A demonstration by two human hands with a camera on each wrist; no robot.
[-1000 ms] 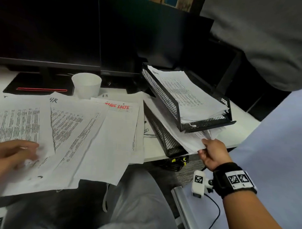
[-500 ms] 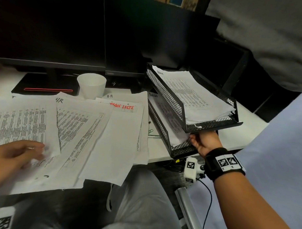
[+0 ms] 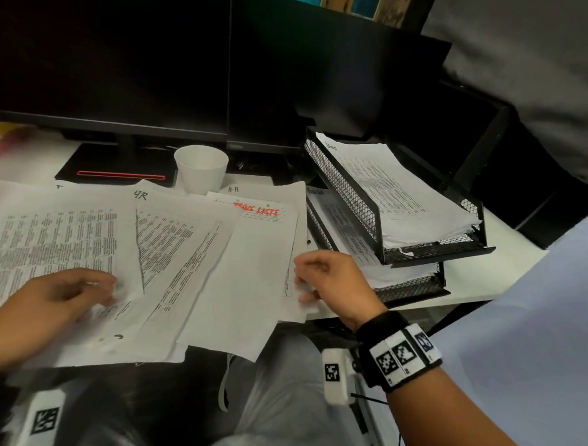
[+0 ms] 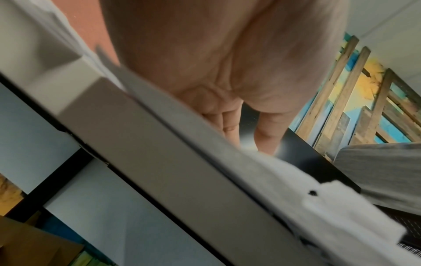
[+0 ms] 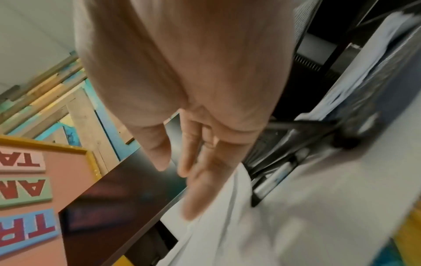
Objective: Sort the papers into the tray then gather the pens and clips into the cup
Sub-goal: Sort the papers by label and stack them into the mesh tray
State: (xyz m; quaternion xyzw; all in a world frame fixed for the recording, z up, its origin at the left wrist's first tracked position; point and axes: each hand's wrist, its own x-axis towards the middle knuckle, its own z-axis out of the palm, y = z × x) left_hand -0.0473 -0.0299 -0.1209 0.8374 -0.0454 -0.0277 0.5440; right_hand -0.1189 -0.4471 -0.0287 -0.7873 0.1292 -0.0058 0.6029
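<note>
Head view: relaxed left hand [image 3: 55, 301] rests on spread papers [image 3: 171, 252]; right hand [image 3: 330, 281] pinches their right edge.

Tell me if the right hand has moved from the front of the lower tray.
Yes. The right hand has left the lower tray front and gone left, to the right edge of the loose papers on the desk.

The left hand [image 3: 55, 299] is seen at the lower left of the frame, fingers loosely extended, while the right hand [image 3: 330, 281], wrist banded, is held mid-frame with fingers partly curled.
</note>
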